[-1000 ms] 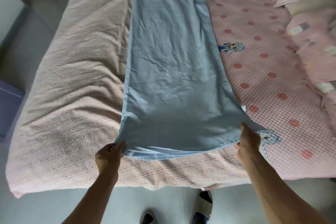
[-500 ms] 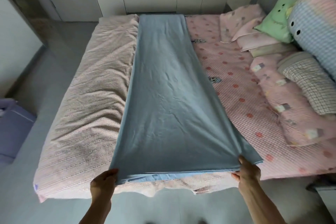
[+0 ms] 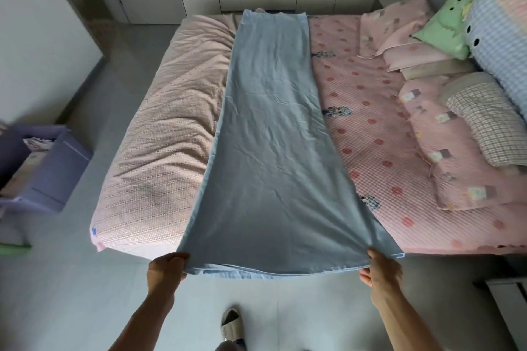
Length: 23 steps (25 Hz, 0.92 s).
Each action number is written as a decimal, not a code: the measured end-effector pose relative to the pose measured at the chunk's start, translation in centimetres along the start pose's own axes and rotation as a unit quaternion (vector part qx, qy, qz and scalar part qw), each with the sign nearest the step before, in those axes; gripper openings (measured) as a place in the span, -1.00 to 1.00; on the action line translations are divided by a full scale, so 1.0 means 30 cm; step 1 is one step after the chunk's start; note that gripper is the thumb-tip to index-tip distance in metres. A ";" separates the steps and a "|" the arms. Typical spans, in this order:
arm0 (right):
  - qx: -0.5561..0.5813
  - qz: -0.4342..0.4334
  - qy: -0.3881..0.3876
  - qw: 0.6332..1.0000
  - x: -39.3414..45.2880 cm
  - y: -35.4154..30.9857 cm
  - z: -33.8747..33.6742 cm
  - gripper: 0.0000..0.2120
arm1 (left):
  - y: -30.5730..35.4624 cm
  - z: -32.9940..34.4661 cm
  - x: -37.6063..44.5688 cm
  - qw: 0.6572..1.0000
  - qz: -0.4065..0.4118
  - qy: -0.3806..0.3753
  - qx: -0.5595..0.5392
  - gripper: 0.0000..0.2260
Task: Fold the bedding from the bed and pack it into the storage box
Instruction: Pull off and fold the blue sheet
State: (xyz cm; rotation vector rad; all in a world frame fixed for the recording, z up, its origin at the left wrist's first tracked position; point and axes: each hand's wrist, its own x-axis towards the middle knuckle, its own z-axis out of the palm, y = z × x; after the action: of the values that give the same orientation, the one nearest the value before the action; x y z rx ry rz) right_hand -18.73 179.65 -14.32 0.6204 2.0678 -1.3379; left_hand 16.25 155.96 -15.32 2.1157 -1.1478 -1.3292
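Left hand (image 3: 166, 268) and right hand (image 3: 380, 272) each grip a corner of the blue sheet (image 3: 271, 151), now drawn past the bed (image 3: 385, 151) edge, ready for folding

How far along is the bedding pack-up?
Done: the blue sheet is already folded into a long strip lying across the bed, and the purple storage box on the floor seems to hold some fabric. In hand: the left hand and right hand grip the strip's near corners. Left: folding it shorter, boxing it, then the pink quilt.
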 end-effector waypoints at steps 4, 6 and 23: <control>0.004 -0.014 -0.028 1.000 0.010 -0.186 0.070 -0.79 | 0.127 0.045 0.044 1.000 -0.018 0.012 -0.012 -0.87; 0.040 -0.012 -0.043 0.998 0.043 -0.290 0.155 -0.81 | 0.227 0.087 0.102 0.999 -0.029 0.014 -0.034 -0.87; 0.031 -0.010 -0.068 0.997 0.918 -0.817 1.180 -0.84 | 0.924 0.930 1.125 0.988 0.038 -0.150 -0.016 -0.87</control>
State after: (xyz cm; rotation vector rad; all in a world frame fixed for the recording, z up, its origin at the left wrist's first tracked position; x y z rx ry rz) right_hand -46.65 139.40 -28.94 0.5208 1.9361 -1.4203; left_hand -12.92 115.16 -28.42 1.8726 -1.2993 -1.6586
